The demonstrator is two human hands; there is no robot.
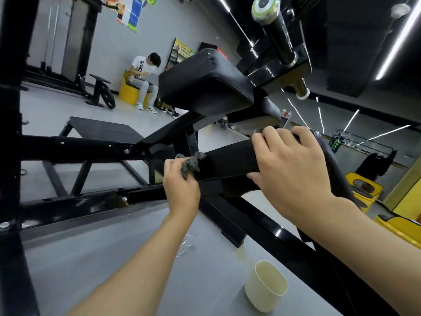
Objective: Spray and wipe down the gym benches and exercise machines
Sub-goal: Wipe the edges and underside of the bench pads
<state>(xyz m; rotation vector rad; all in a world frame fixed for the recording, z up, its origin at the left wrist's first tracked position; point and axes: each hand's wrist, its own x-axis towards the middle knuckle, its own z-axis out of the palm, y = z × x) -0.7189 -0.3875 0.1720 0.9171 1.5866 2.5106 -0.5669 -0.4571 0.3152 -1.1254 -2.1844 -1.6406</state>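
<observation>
Below, a cream cup (265, 286) sits beside the black frame bar (273, 233)

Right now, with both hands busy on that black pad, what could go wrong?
1. The cream cup stands on the floor beside the machine's frame; a step could knock it over.
2. Wet-looking splashes on the floor nearby might be slippery.
3. The left hand presses only a small bunched cloth to the pad that the right hand grips, so wiping may miss spots.
</observation>
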